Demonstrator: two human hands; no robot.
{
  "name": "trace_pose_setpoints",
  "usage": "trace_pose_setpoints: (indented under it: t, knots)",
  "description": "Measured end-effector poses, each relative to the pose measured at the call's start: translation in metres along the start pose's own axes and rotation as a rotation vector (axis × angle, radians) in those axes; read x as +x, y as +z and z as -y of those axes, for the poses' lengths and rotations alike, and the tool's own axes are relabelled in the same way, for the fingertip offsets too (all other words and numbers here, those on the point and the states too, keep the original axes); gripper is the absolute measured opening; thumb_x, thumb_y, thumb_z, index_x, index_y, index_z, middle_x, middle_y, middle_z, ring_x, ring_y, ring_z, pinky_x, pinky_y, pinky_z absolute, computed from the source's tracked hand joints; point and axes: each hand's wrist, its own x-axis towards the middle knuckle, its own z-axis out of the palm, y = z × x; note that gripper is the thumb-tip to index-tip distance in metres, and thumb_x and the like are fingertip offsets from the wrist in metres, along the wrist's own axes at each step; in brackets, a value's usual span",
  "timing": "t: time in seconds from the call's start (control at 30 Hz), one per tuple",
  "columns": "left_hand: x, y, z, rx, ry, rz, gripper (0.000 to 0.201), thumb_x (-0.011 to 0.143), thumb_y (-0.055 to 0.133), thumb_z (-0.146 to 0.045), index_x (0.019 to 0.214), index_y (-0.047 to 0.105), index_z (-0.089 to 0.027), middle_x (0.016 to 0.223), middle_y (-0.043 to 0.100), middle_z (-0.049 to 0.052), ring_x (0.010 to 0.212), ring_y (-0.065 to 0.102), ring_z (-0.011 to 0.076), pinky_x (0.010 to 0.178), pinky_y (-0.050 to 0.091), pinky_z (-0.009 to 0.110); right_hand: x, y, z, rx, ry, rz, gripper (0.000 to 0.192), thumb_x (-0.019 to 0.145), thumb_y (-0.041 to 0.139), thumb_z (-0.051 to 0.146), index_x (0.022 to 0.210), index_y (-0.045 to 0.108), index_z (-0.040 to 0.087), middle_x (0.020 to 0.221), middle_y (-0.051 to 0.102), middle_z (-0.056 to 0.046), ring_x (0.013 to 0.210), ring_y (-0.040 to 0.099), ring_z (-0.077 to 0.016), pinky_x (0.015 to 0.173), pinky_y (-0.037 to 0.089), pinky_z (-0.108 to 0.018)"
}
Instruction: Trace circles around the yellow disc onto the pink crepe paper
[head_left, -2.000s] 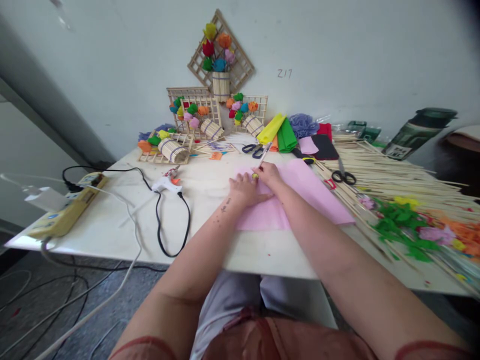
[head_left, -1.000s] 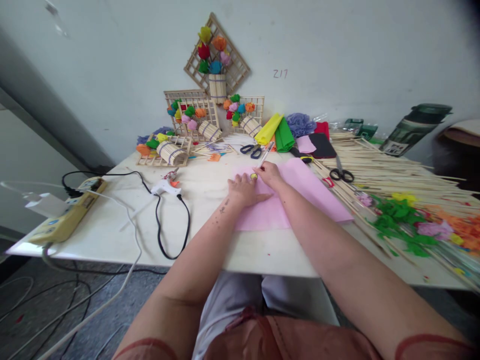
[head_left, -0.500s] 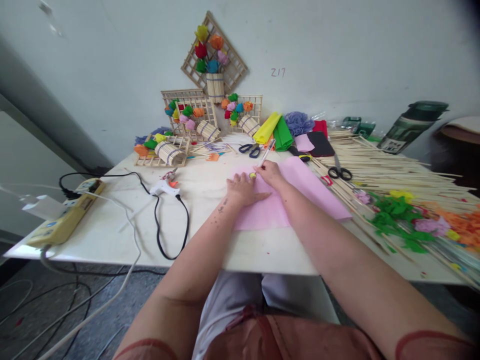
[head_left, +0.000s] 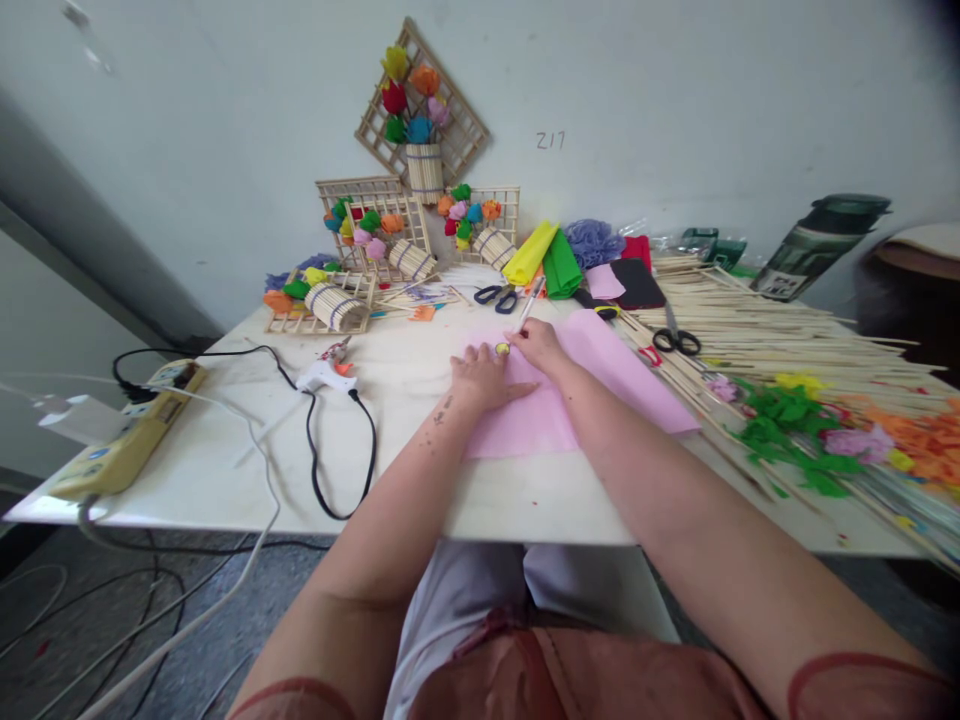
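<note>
Right grip [head_left: 522, 342]: clamped on the pen [head_left: 532, 299], thumb and fingertips together; shaft tilted, upper end away from the body; tip contact too small to confirm.
Left hand [head_left: 480, 378]: laid flat, fingers apart, clamped on nothing; fingertips just beside or touching the disc [head_left: 502, 349], which of the two not certain.
Disc: small, yellow, on the pink paper [head_left: 630, 365], between left fingertips and right grip.
Paper: spread on the table [head_left: 416, 385], partly under both hands, right edge close to loose sticks [head_left: 787, 320].
Slip risk: judged moderate; possible disc drift from sideways pen pressure with too light a left hold.
Tear risk: likely thin paper; possible puncture or crease from a hard-pressed tip.
Far side: black scissors [head_left: 498, 295] just beside the pen's upper end; possible knock from a wide swing.
Left side: glue gun [head_left: 327, 377] well apart from the paper; cord [head_left: 310, 450] looped near the left forearm, possible snag from an outward elbow move.
</note>
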Motion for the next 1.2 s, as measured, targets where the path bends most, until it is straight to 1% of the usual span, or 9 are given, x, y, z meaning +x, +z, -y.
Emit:
trace_pose_setpoints:
  t: [0.13,0.33,0.6,0.7,0.9,1.2]
  knots:
    - [-0.0005,-0.0011,-0.0007,0.001,-0.002,0.011,0.089,0.073,0.018,-0.079,0.142,0.020,-0.022,0.145,0.024,0.014,0.130,0.022,0.0376,0.098,0.024,0.057,0.0014,0.0011,-0.0015,-0.017,-0.010,-0.002,0.020,0.074,0.059,0.031,0.073,0.065,0.012,0.073,0.065,-0.007,0.067,0.056,-0.0145,0.063,0.041,-0.024]
    - [-0.0008,-0.0016,-0.0008,0.002,-0.011,0.017,0.089,0.073,0.019,-0.079,0.142,0.020,-0.023,0.147,0.022,0.013,0.132,0.019,0.0367,0.100,0.022,0.056,0.0010,0.0006,-0.0002,-0.042,-0.015,-0.017,0.017,0.072,0.058,0.029,0.070,0.063,0.013,0.071,0.063,-0.004,0.064,0.052,-0.0125,0.063,0.041,-0.024]
    - [0.0000,-0.0012,-0.0001,-0.011,-0.009,0.012,0.090,0.071,0.018,-0.081,0.141,0.021,-0.025,0.145,0.026,0.012,0.129,0.023,0.0366,0.098,0.025,0.056,-0.0002,-0.0031,0.0009,0.047,0.055,-0.003,0.019,0.073,0.058,0.030,0.071,0.064,0.012,0.070,0.063,-0.005,0.064,0.053,-0.0131,0.062,0.040,-0.024]
    - [-0.0003,-0.0029,-0.0010,-0.008,-0.020,0.019,0.090,0.070,0.019,-0.082,0.141,0.022,-0.026,0.144,0.027,0.012,0.129,0.023,0.0363,0.098,0.024,0.056,-0.0011,-0.0045,0.0010,0.090,0.043,0.016,0.017,0.072,0.058,0.027,0.073,0.064,0.012,0.073,0.065,-0.005,0.067,0.055,-0.0139,0.064,0.042,-0.024]
    - [-0.0010,-0.0046,-0.0018,-0.011,-0.016,0.018,0.082,0.076,0.021,-0.076,0.140,0.023,-0.026,0.142,0.030,0.012,0.128,0.025,0.0356,0.097,0.026,0.056,-0.0026,-0.0060,0.0008,0.123,0.022,0.047,0.015,0.071,0.059,0.024,0.075,0.065,0.011,0.078,0.066,-0.006,0.071,0.057,-0.0142,0.067,0.043,-0.025]
    - [-0.0017,-0.0054,-0.0019,-0.017,-0.015,0.018,0.084,0.075,0.023,-0.076,0.141,0.024,-0.023,0.142,0.030,0.014,0.127,0.026,0.0370,0.097,0.027,0.056,-0.0027,-0.0063,0.0005,0.125,-0.010,0.067,0.014,0.070,0.059,0.024,0.074,0.065,0.012,0.079,0.066,-0.005,0.073,0.057,-0.0141,0.068,0.043,-0.025]
